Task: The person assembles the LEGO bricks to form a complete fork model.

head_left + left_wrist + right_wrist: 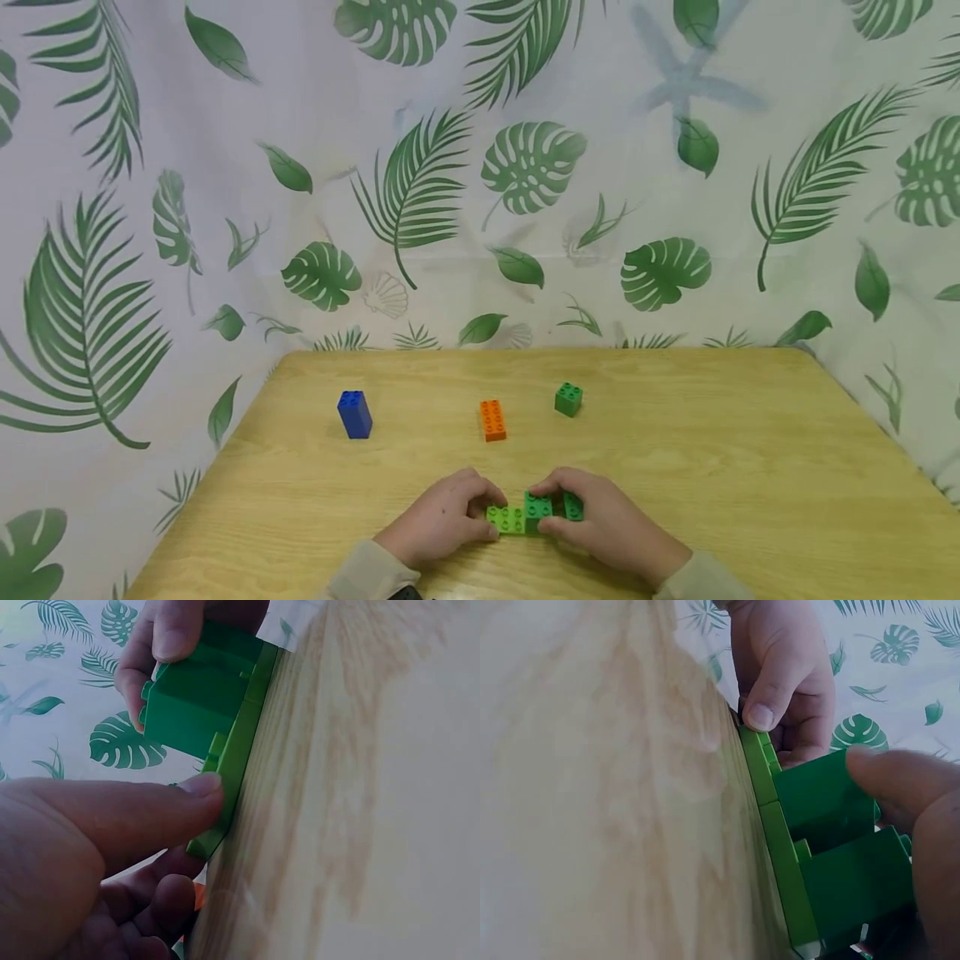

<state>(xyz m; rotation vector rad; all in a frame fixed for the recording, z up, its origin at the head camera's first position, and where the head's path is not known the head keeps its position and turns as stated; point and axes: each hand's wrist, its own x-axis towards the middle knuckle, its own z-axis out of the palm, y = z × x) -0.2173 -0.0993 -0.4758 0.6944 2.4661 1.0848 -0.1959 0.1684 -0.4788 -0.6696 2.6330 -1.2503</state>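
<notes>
A flat light green toy brick (pixel 506 520) lies on the table, its left end pinched by my left hand (pixel 448 515). In the right wrist view a second flat light green brick (pixel 786 874) meets it end to end. A dark green block (pixel 538 510) stands upright across the join, and my right hand (pixel 606 523) grips it with thumb and fingers. Another dark green block (pixel 859 889) sits on the second flat brick, with a gap between the two blocks. In the head view, the right hand partly hides this second block.
Farther back on the wooden table (pixel 712 433) stand a tall blue block (pixel 356 415), a flat orange brick (pixel 492 420) and a small green block (pixel 568 400). A leaf-patterned cloth (pixel 450 208) hangs behind the table.
</notes>
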